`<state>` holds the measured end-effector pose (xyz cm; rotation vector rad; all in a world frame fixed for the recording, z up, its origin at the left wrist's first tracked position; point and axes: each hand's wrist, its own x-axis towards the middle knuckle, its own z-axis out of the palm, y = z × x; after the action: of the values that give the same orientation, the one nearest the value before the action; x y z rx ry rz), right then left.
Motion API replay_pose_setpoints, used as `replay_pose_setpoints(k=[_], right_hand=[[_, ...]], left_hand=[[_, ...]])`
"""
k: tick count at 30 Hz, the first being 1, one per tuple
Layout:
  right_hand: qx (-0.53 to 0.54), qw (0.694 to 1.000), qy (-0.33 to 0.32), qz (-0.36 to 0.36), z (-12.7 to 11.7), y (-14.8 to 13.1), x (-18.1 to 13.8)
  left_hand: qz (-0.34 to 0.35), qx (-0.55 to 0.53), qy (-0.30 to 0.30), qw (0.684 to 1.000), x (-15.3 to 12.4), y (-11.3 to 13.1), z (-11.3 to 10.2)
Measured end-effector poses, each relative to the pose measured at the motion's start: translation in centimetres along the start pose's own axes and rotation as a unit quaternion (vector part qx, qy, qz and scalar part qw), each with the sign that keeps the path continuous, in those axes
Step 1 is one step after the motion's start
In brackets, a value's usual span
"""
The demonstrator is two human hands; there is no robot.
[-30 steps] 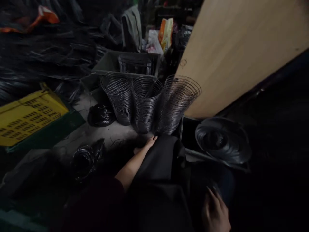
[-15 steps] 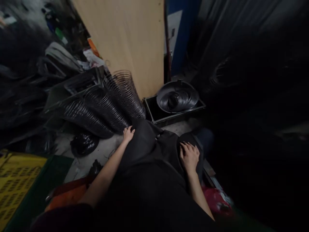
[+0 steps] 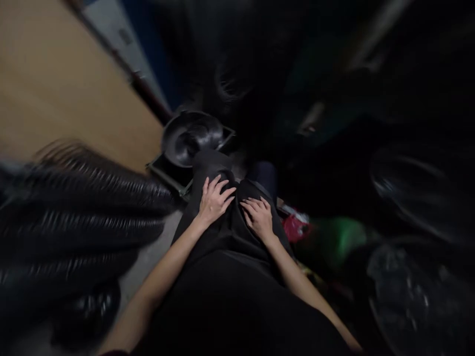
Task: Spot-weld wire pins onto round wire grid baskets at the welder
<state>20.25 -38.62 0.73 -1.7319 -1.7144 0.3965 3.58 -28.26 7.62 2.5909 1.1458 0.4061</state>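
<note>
My left hand [image 3: 214, 200] lies flat on my left knee, fingers spread over the black cloth of my trousers [image 3: 230, 277]. My right hand [image 3: 259, 216] rests the same way on the right knee, a few centimetres from the left hand. Neither hand holds anything. Just beyond my knees a dark tray [image 3: 168, 174] holds a flat coil of black wire [image 3: 191, 136]. Tall stacks of wire rings [image 3: 89, 207] lie to the left, blurred by motion.
A light wooden board [image 3: 63, 94] leans at the upper left. A red and green bundle [image 3: 319, 232] lies right of my knees. Dark bags and coils [image 3: 415, 277] fill the right side. Grey floor [image 3: 148, 257] shows by my left leg.
My view has swung to the right, blurring the wire rings. My left hand moved from the knee's outer side onto its top, and both hands now lie close together on my knees.
</note>
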Motion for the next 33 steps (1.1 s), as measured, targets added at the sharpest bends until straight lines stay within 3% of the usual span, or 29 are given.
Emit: replay_pose_setpoints(k=[5, 8, 11, 15, 19, 24, 27, 33], right_hand=[[-0.007, 0.985, 0.120, 0.122, -2.2, -1.8, -2.1], [-0.085, 0.962, 0.190, 0.174, -2.8, -3.8, -4.2], [-0.192, 0.942, 0.195, 0.193, -2.1, -6.1, -6.6], [-0.270, 0.919, 0.184, 0.220, -1.4, -7.3, -9.4], [-0.290, 0.917, 0.178, 0.209, -0.9, -5.9, -10.0], [-0.252, 0.943, 0.157, 0.149, 0.2, -2.5, -9.3], [-0.213, 0.954, 0.144, 0.152, -0.1, -0.3, -9.7], [-0.190, 0.949, 0.130, 0.214, -3.3, 0.8, -10.3]], left_hand=[[0.138, -0.052, -0.087, 0.985, 4.3, -2.0, 3.1], [0.214, -0.056, -0.128, 0.967, 6.6, -3.2, 5.7], [0.266, -0.073, -0.106, 0.955, 7.1, -4.3, 7.7], [0.260, -0.125, -0.088, 0.953, 6.4, -4.0, 9.2], [0.271, -0.151, -0.093, 0.946, 5.9, -2.4, 9.9], [0.281, -0.150, -0.054, 0.947, 4.2, -1.5, 10.1], [0.274, -0.139, -0.048, 0.950, 3.4, -0.8, 10.1], [0.231, -0.117, -0.074, 0.963, 7.2, 1.5, 9.5]])
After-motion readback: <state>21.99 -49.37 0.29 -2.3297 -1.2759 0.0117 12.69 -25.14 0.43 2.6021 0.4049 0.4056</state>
